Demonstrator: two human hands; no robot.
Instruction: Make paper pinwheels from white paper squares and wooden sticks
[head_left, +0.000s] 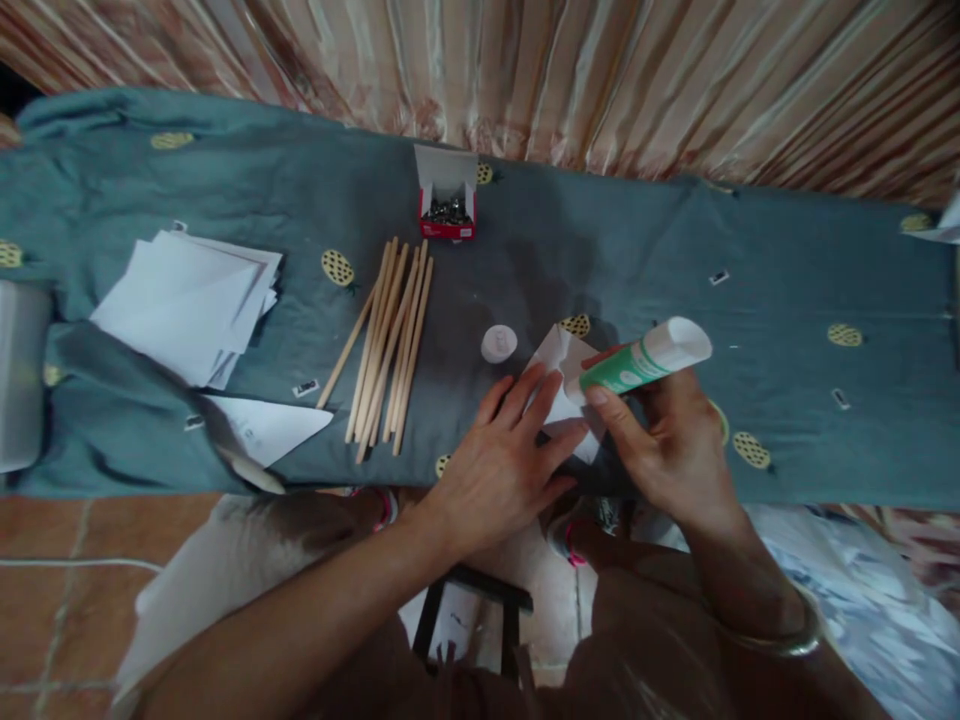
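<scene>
My right hand [667, 430] is wrapped round a green and white glue stick [634, 365], tilted with its lower end against a folded piece of white paper [555, 350]. Spread over the near left part of that paper, my left hand [514, 450] presses it flat with fingers apart. Part of the paper is hidden under both hands. Just left of it on the cloth lies a round white cap [499, 344].
A green cloth [787, 270] with pineapple prints covers the table. Several wooden sticks [390, 345] lie left of my hands, beyond them a stack of white paper [184, 300]. An open red box [448, 215] of small metal pieces stands at the back.
</scene>
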